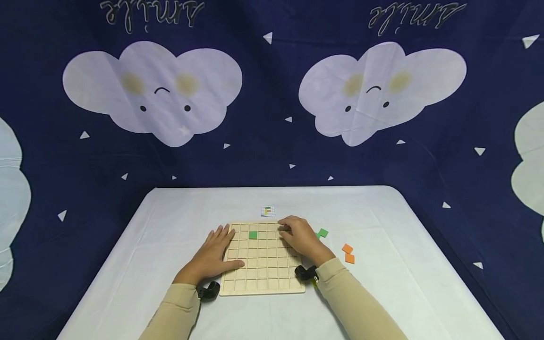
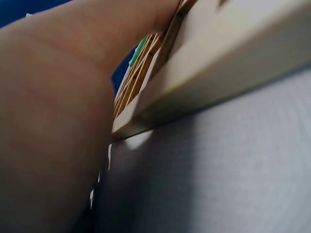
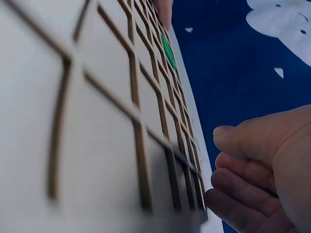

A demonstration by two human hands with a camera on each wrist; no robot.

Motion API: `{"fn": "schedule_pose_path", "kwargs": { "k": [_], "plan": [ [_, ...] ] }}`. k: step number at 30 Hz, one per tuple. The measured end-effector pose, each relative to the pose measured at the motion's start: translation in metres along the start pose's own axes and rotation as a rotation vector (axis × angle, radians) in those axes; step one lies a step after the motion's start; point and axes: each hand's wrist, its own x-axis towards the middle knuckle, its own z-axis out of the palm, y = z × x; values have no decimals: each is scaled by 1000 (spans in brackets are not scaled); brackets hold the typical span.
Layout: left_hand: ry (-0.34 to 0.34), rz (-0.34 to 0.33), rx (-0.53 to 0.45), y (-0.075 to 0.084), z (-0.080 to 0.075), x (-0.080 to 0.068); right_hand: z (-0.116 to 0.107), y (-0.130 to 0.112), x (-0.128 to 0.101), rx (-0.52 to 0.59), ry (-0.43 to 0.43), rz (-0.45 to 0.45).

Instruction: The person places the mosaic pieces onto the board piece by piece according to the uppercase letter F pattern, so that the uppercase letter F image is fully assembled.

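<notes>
A pale wooden grid board with raised ridges lies flat on the white table. One green square tile sits in a cell near its far edge, left of the middle. My left hand rests on the board's left side, fingers spread and thumb reaching over the cells. Over the far right corner is my right hand, its fingers loosely bent. In the right wrist view, nothing shows between the right thumb and fingers. Just beyond that hand lie green tiles, one partly hidden by it.
Two orange tiles lie on the table right of the board. Something yellow peeks out beside the right wrist, mostly covered by it. A small card with a coloured grid pattern lies behind the board. A dark blue cloth with clouds hangs behind the table.
</notes>
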Motion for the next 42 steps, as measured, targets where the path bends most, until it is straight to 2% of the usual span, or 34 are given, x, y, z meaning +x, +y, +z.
{"fn": "schedule_pose_path", "kwargs": {
  "k": [14,26,42],
  "plan": [
    [3,0,-3,-2,3,1,-26,31,-15,-65,46,91],
    [-8,-11,0,-1,2,1,-49,53,-35,-155,24,128],
    [0,-4,-1,-1,3,0,-63,75,-57,-144,-46,80]
  ]
}}
